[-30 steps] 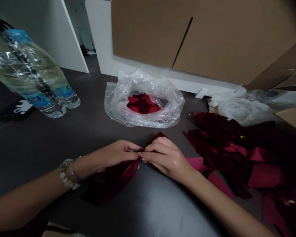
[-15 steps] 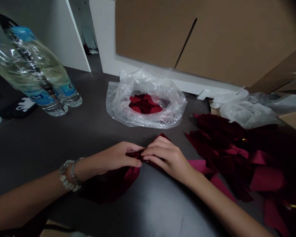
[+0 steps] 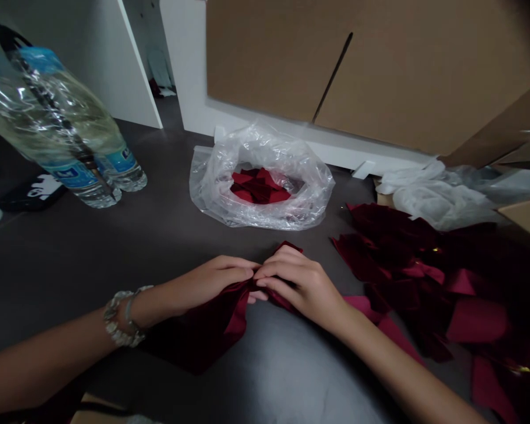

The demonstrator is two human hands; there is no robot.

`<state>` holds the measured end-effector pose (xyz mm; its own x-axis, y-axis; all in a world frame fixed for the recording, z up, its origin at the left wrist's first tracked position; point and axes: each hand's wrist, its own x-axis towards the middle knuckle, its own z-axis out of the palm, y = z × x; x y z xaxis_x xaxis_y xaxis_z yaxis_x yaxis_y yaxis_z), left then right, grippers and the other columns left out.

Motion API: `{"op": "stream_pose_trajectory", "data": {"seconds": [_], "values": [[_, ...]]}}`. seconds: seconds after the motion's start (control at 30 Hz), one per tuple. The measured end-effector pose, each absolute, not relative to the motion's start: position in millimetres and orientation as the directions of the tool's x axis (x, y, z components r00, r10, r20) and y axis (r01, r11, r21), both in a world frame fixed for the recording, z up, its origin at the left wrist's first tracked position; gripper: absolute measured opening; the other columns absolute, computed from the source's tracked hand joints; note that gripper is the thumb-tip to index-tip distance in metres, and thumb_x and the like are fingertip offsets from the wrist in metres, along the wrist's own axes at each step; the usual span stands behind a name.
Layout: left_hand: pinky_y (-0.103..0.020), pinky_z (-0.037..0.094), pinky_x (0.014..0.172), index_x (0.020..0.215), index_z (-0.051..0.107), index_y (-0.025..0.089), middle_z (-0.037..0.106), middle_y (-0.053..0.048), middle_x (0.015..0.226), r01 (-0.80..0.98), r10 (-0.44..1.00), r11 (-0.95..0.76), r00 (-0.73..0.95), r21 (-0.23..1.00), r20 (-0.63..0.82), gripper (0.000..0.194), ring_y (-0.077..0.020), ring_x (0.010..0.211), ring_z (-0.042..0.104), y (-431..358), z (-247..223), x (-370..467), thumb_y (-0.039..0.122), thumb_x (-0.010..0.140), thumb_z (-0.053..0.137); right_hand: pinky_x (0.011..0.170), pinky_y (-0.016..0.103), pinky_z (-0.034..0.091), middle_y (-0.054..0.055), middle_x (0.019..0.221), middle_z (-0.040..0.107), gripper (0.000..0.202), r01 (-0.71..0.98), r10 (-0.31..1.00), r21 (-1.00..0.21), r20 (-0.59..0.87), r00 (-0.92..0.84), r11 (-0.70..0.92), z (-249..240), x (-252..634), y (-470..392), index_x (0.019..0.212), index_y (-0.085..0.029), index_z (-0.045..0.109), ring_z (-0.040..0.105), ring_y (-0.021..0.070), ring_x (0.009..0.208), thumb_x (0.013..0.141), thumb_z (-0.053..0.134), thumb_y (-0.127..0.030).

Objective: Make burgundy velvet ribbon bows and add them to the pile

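Observation:
Both hands meet near the middle of the dark table, gripping a piece of dark red velvet ribbon [image 3: 212,335]. My left hand [image 3: 212,282], with a beaded bracelet at the wrist, pinches the gathered cloth, its thumb on top and some fingertips showing underneath. Touching it, my right hand [image 3: 295,277] closes on the gathered middle, and a short end of the cloth sticks out beyond its knuckles. A wide part of the ribbon hangs below my left hand onto the table. The exact fold under the fingers is hidden.
Ahead sits a clear plastic bag [image 3: 309,206] with red velvet pieces [image 3: 260,187] inside. A pile of dark red velvet bows [image 3: 406,259] lies at right, by white plastic wrapping [image 3: 441,200]. Water bottles [image 3: 79,135] stand at left; a cardboard panel [image 3: 371,76] is behind.
My left hand has turned over the cloth, its thumb moving from below to the top. The hanging ribbon part has swung and spread lower. My right hand stays nearly in place.

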<state>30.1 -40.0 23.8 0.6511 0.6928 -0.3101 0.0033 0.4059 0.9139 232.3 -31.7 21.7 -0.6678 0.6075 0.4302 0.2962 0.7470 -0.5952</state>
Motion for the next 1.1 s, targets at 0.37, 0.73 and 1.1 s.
{"op": "stream_pose_trajectory", "data": {"seconds": [0.37,0.73,1.1], "values": [[-0.021,0.032,0.056,0.088,0.06,0.016,0.047,0.005,0.065,0.131,0.681,0.263,0.677,0.956,-0.28,0.012,-0.0078,0.056,0.04,-40.6,23.2,29.0,0.017,0.081,0.051,0.073,0.027,0.049,0.002,0.085,0.071,0.005,0.332,0.677,-0.654,0.386,-0.626,0.68,21.4,230.7,-32.1,0.088,-0.019,0.067,0.061,0.014,0.079,0.086,0.063,-0.018],[-0.023,0.036,0.063,0.087,0.062,0.017,0.056,0.003,0.072,0.329,0.794,-0.112,0.597,0.938,-0.114,0.015,-0.0122,0.066,0.048,-44.3,23.1,32.6,0.024,0.085,0.049,0.067,0.027,0.048,0.001,0.076,0.068,0.004,0.431,0.757,-0.657,0.352,-0.55,0.619,21.6,225.8,-37.8,0.08,-0.018,0.066,0.06,0.0144,0.073,0.083,0.066,-0.019],[-0.024,0.041,0.064,0.121,0.057,0.016,0.057,0.001,0.073,0.26,0.798,-0.003,0.583,0.966,-0.154,0.036,-0.0128,0.067,0.052,-38.9,14.0,26.6,0.03,0.09,0.046,0.103,0.052,0.034,0.014,0.127,0.056,0.067,0.55,0.675,-0.392,0.398,-0.621,0.737,30.5,233.0,-33.1,0.128,-0.017,0.048,0.045,0.0308,0.123,0.073,0.072,-0.048]]}}
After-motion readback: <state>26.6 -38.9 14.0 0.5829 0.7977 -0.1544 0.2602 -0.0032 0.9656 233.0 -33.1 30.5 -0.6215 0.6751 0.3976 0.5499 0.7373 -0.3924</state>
